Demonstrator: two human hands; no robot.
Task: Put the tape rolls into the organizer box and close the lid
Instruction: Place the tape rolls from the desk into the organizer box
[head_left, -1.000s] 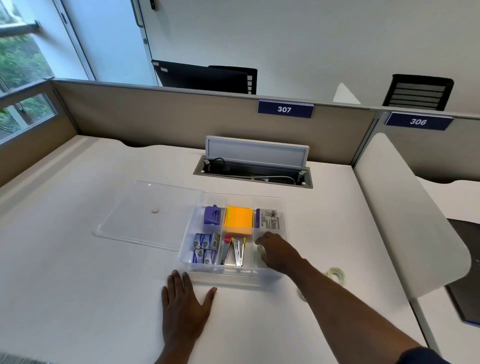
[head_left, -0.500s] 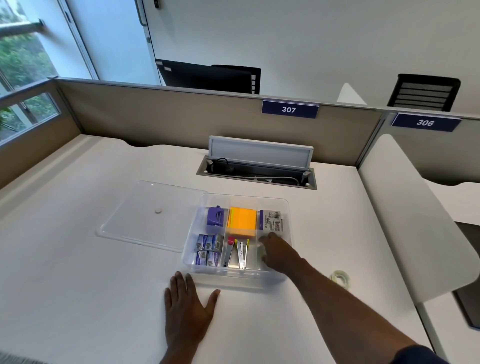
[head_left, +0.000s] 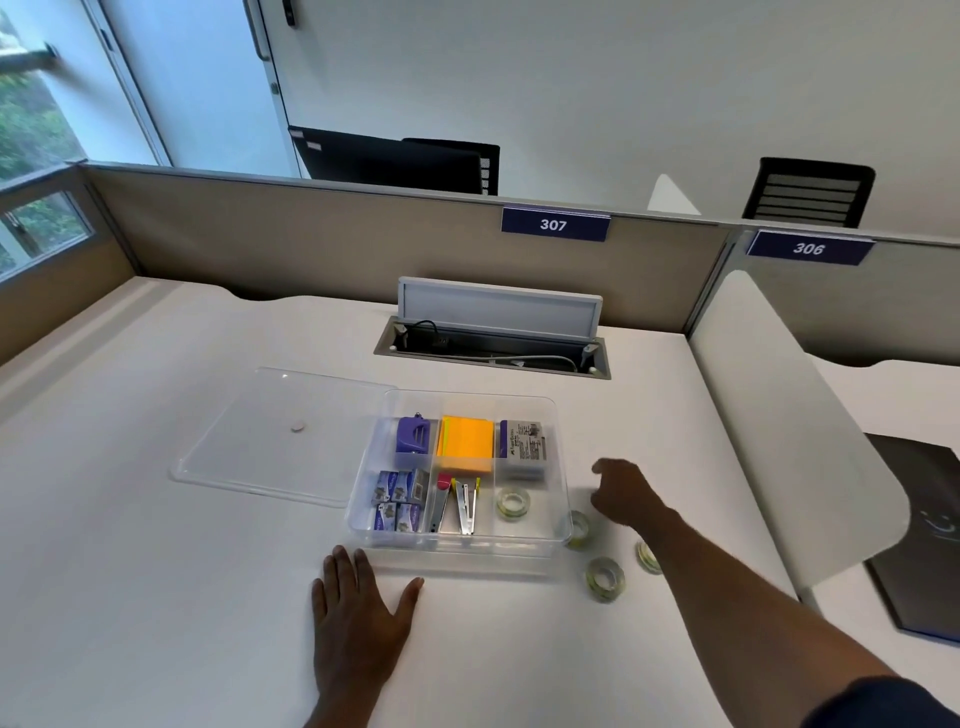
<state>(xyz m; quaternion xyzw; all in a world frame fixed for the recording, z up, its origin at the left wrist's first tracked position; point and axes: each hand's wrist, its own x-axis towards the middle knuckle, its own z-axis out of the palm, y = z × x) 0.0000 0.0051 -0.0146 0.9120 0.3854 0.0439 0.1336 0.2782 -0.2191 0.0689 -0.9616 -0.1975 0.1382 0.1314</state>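
A clear organizer box (head_left: 560, 447) stands open on the white desk, its clear lid (head_left: 280, 436) lying flat to its left. One tape roll (head_left: 512, 503) lies in the box's front right compartment. Three more rolls rest on the desk right of the box: one (head_left: 580, 529) against the box's corner, one (head_left: 604, 578) nearer me, one (head_left: 646, 557) partly hidden by my right forearm. My right hand (head_left: 623, 493) hovers just right of the box, fingers loosely curled, holding nothing. Palm down, my left hand (head_left: 358, 608) lies flat on the desk in front of the box.
The box also holds a purple sharpener, orange sticky notes, staple boxes and staple removers. An open cable tray (head_left: 493, 353) sits behind the box. A white divider panel (head_left: 789, 426) rises at the right, with a dark pad (head_left: 924, 519) beyond it.
My right hand left a tape roll in the front right compartment and drew out of the box to the right. The rolls on the desk have come into view. My left hand stayed put.
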